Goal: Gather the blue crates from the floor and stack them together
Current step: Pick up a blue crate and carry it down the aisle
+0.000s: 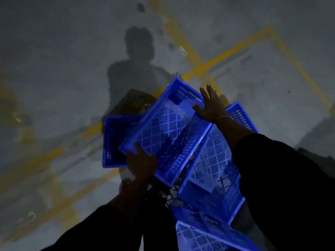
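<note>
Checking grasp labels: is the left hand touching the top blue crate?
Touching. The head view shows the left hand gripping the near corner of the top blue crate.

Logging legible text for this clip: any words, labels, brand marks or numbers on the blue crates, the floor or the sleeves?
None can be read.
Top crate, held by the left hand and right hand: only ventilation slots, no label visible.
Other crates: the same.
Floor: plain yellow lines, no lettering; the frame is dim and blurred.
</note>
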Tool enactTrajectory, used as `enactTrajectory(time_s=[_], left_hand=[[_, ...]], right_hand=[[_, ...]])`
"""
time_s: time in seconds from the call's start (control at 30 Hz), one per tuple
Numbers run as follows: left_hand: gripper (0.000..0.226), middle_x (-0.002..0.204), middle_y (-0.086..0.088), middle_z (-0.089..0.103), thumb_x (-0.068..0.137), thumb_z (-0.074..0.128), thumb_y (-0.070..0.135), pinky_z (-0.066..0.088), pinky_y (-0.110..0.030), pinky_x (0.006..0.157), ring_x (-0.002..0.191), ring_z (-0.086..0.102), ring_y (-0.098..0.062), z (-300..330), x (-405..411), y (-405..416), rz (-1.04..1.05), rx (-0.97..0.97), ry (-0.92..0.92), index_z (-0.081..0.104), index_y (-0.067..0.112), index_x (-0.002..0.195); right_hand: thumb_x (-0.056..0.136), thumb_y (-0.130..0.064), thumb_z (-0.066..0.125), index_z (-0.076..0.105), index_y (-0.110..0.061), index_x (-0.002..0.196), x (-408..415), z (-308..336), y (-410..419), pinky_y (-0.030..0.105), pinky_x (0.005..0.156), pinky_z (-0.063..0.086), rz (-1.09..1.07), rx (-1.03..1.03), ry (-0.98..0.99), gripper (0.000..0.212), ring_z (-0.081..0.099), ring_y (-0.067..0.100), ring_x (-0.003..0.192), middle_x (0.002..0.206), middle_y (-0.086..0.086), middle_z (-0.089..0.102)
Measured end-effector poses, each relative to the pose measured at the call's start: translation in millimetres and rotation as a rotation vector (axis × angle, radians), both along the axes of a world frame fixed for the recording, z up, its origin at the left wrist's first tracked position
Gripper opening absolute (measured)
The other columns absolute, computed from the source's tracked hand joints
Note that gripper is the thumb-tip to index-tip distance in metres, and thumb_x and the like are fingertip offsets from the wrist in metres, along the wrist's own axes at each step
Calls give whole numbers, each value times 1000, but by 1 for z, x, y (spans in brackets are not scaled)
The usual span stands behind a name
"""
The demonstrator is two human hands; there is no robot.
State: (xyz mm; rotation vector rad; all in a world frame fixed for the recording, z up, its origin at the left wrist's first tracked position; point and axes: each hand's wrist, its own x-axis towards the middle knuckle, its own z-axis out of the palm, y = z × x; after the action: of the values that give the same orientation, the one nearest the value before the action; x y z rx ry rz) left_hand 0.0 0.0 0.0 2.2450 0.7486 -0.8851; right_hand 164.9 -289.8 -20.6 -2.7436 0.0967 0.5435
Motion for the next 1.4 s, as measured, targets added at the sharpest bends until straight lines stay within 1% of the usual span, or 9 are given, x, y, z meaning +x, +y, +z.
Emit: enactTrajectory(time_s=[0.17, 0.33, 0.43, 0.57, 0.8, 0.97, 1.07, 1.2, 1.4], left_hand=[[85, 156, -37, 21, 97, 57, 29, 33, -57, 109, 138, 31, -57, -78, -7, -15, 230, -39, 136, 3, 28, 163], [79, 165, -19, -23, 102, 54, 36, 37, -51, 89, 141, 21, -59, -140, -8, -33, 433, -52, 117, 2, 33, 162], [77, 167, -19, -17, 105, 50, 33, 32, -59, 103, 146, 12, -56, -158, -13, -28, 478, -83, 108, 0, 22, 163], [93, 165, -23, -13, 98, 64, 23, 38, -53, 86, 136, 31, -58, -167, -20, -17, 409, -48, 88, -4, 17, 162], [96, 163, -24, -1, 94, 67, 17, 41, -61, 99, 130, 38, -57, -146, -12, 31, 251, 53, 1, 0, 15, 162], [91, 161, -28, 5, 93, 62, 16, 47, -66, 89, 126, 39, -62, -104, 3, 75, 193, 105, -108, 4, 18, 162], [84, 154, -38, 17, 93, 59, 14, 47, -59, 73, 105, 51, -64, -77, 8, 104, 95, 76, -254, 10, 9, 162], [85, 155, -34, 18, 93, 57, 10, 38, -43, 59, 69, 56, -46, -35, 21, 146, 15, 107, -376, 7, 12, 163], [77, 156, -24, 22, 98, 40, 46, 51, -57, 74, 91, 59, -49, 58, 30, 200, -5, 120, -442, 8, 17, 161]], right_hand=[[90, -58, 61, 14, -30, 158, 49, -82, -9, 61, 118, 13, 61, -80, 159, 87, -1, 39, 152, 166, 10, -6], [88, -56, 65, 19, -33, 157, 83, -140, -20, 61, 114, 22, 79, -195, 257, 86, 12, 47, 148, 166, 13, -5], [87, -58, 64, 21, -35, 156, 95, -160, -20, 61, 111, 26, 92, -271, 291, 84, 25, 50, 139, 164, 14, 3], [87, -48, 68, 31, -34, 152, 105, -165, -13, 61, 105, 35, 73, -306, 263, 76, 31, 49, 130, 156, 14, 18], [85, -26, 69, 35, -35, 150, 108, -119, 10, 57, 94, 38, 193, -432, 174, 74, 41, 48, 119, 148, 17, 27], [86, -12, 63, 37, -31, 149, 100, -61, 27, 56, 89, 42, 192, -401, 102, 71, 44, 49, 113, 143, 18, 32], [86, -5, 59, 39, -28, 149, 95, -25, 34, 56, 84, 46, 182, -381, 44, 70, 47, 49, 106, 138, 20, 35], [86, -1, 56, 41, -25, 147, 85, 26, 51, 55, 80, 48, 144, -359, -34, 68, 48, 49, 102, 133, 21, 38], [85, -4, 62, 42, -21, 147, 54, 111, 84, 54, 83, 50, 91, -298, -63, 67, 48, 50, 108, 137, 21, 36]])
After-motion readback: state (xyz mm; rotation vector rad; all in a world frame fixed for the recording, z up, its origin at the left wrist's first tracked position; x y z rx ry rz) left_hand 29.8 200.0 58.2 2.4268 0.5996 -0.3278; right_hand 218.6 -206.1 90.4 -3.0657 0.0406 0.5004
